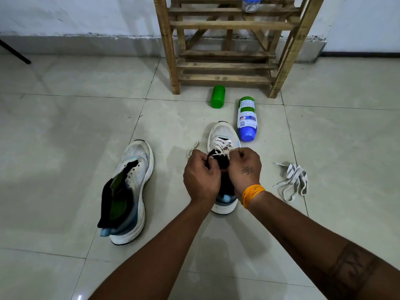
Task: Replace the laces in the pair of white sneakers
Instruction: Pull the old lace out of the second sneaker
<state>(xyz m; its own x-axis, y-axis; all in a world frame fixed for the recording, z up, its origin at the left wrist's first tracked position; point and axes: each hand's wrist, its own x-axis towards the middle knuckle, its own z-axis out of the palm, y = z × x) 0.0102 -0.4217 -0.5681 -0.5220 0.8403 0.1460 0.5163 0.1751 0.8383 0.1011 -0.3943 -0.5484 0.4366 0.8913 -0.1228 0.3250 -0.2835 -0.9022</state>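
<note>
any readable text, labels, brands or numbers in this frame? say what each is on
Nothing can be read.
Blue bottle lying on the floor: its label has printed lines and a small picture, too small and blurred to read.
Green cap: no text.
Both sneakers: no visible brand or number.
Right hand: tattoo mark, not legible as text.

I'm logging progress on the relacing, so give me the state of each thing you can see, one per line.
Right sneaker: upright, partly laced.
Left sneaker: unlaced, tongue open.
Loose laces: heaped on floor.
Blue bottle: lying down.
Green cap: off, lying down.
Left hand: grips tongue.
Right hand: pinches lace.
</note>
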